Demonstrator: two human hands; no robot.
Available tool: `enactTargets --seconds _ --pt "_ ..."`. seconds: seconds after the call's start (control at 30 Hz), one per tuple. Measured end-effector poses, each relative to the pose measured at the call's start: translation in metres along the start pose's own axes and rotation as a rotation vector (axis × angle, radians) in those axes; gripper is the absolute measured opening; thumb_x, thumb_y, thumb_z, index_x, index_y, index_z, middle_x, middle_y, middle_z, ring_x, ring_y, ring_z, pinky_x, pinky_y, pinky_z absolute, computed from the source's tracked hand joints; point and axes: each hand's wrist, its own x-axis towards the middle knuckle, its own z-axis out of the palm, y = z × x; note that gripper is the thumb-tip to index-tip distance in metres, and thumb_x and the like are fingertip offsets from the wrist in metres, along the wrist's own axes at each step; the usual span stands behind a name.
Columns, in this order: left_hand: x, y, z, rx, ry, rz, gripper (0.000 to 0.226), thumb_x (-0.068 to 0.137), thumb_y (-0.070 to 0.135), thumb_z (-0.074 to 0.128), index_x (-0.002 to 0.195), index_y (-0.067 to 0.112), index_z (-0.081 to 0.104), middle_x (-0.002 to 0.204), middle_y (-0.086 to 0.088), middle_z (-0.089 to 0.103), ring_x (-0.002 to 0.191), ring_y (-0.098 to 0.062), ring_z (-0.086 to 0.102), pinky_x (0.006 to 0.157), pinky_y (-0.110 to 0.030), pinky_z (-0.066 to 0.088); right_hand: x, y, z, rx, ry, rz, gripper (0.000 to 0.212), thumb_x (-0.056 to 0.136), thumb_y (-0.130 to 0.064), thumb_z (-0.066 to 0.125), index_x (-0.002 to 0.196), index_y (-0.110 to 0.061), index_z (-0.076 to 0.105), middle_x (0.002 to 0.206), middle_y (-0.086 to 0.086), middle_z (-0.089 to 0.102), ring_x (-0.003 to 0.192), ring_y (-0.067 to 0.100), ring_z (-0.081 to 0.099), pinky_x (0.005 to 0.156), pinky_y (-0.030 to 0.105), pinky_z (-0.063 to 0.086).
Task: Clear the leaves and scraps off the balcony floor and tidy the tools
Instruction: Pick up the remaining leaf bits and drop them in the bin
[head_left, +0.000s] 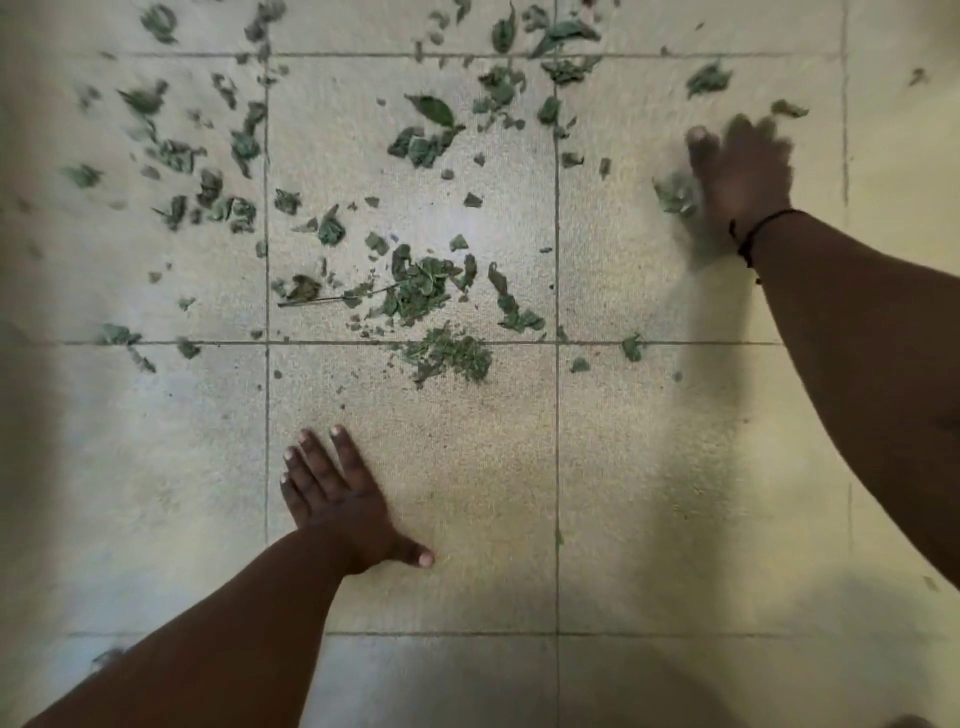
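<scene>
Several green leaves and scraps lie scattered over the pale tiled floor (467, 467), mostly in the upper half of the view. A denser heap of crumbled leaves (449, 356) sits on a grout line, with a clump and thin twig (415, 286) just above it. My left hand (343, 504) rests flat on a bare tile, fingers straight and spread. My right hand (740, 166) is at the upper right, blurred, fingers extended flat on the floor, with a crumpled leaf (675, 195) touching its left edge. A dark cord sits on that wrist.
Grout lines divide the floor into square tiles. Leaves reach the top and left edges of the view. The lower tiles around my left arm hold only dust. No tools are in view.
</scene>
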Motion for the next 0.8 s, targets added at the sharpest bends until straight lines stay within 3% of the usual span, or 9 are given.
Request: enactTargets --seconds 0.07,0.17,0.27,0.33,0.4,0.47,0.57,0.63,0.8 --pt "-0.002 0.001 0.001 0.001 0.003 -0.014 0.175 0.039 0.080 0.079 0.109 0.006 -0.064 0.104 -0.026 -0.070 0.107 -0.045 -0.057 0.108 -0.059 -0.022 -0.034 -0.028 0.023 -0.097 -0.012 -0.253 0.086 0.082 -0.070 0.022 0.134 -0.004 0.041 0.144 0.024 0.036 0.131 0.041 0.035 0.105 0.051 0.032" --pt "-0.002 0.000 0.002 0.001 0.004 0.007 0.173 0.042 0.079 0.078 0.106 0.007 -0.065 0.105 -0.027 -0.070 0.104 -0.044 -0.058 0.108 -0.059 -0.022 -0.113 -0.059 0.069 -0.143 -0.059 -0.597 0.076 0.091 -0.066 0.024 0.142 -0.009 0.031 0.148 0.014 0.030 0.136 0.034 0.029 0.111 0.051 0.030" --pt "-0.001 -0.002 0.005 -0.023 0.006 0.048 0.171 0.045 0.078 0.079 0.108 0.009 -0.065 0.114 -0.028 -0.067 0.110 -0.046 -0.057 0.107 -0.060 -0.024 -0.185 -0.081 0.098 -0.035 -0.270 -0.789 0.080 0.092 -0.066 0.025 0.153 -0.014 0.018 0.161 0.009 0.010 0.149 0.029 0.006 0.121 0.045 0.003" --pt "0.001 -0.004 0.007 -0.038 0.008 0.065 0.172 0.045 0.078 0.079 0.111 0.009 -0.064 0.118 -0.028 -0.065 0.114 -0.047 -0.056 0.106 -0.060 -0.025 -0.207 -0.079 0.093 0.133 -0.238 -0.742 0.076 0.091 -0.065 0.029 0.150 -0.017 0.028 0.160 0.005 0.018 0.149 0.024 0.008 0.120 0.038 0.003" --pt "0.002 -0.005 0.008 -0.039 0.019 0.068 0.172 0.044 0.077 0.080 0.112 0.009 -0.063 0.117 -0.028 -0.066 0.112 -0.046 -0.057 0.106 -0.060 -0.026 -0.207 -0.057 0.083 0.176 0.028 -0.594 0.074 0.092 -0.067 0.031 0.142 -0.015 0.042 0.153 0.009 0.034 0.145 0.023 0.020 0.116 0.032 0.008" --pt "0.003 -0.004 0.009 -0.028 0.033 0.068 0.172 0.045 0.077 0.079 0.112 0.008 -0.063 0.114 -0.028 -0.067 0.110 -0.045 -0.058 0.104 -0.059 -0.027 -0.187 -0.011 0.070 0.110 0.217 -0.352 0.082 0.088 -0.074 0.029 0.140 -0.012 0.043 0.150 0.016 0.037 0.142 0.031 0.025 0.115 0.039 0.012" --pt "0.005 -0.004 0.010 -0.020 0.048 0.074 0.172 0.045 0.077 0.079 0.110 0.009 -0.064 0.111 -0.026 -0.068 0.110 -0.045 -0.058 0.102 -0.058 -0.029 -0.167 0.046 0.053 -0.059 0.071 -0.046 0.112 0.075 -0.089 0.021 0.152 -0.008 0.018 0.159 0.021 0.012 0.147 0.038 0.006 0.117 0.057 0.008" --pt "0.008 -0.003 0.011 -0.014 0.051 0.083 0.171 0.045 0.077 0.079 0.107 0.010 -0.065 0.111 -0.026 -0.069 0.112 -0.045 -0.058 0.102 -0.058 -0.029 -0.165 0.049 0.060 -0.134 0.000 -0.095 0.119 0.072 -0.091 0.019 0.153 -0.006 0.004 0.160 0.023 0.001 0.148 0.038 -0.001 0.118 0.057 0.005" --pt "0.012 0.000 0.017 -0.026 0.061 0.089 0.172 0.046 0.076 0.080 0.111 0.008 -0.064 0.118 -0.028 -0.065 0.115 -0.046 -0.056 0.107 -0.060 -0.026 -0.206 -0.040 0.108 -0.292 -0.194 -0.576 0.123 0.074 -0.091 0.022 0.152 -0.002 -0.011 0.160 0.020 -0.013 0.148 0.035 -0.010 0.120 0.045 -0.006"
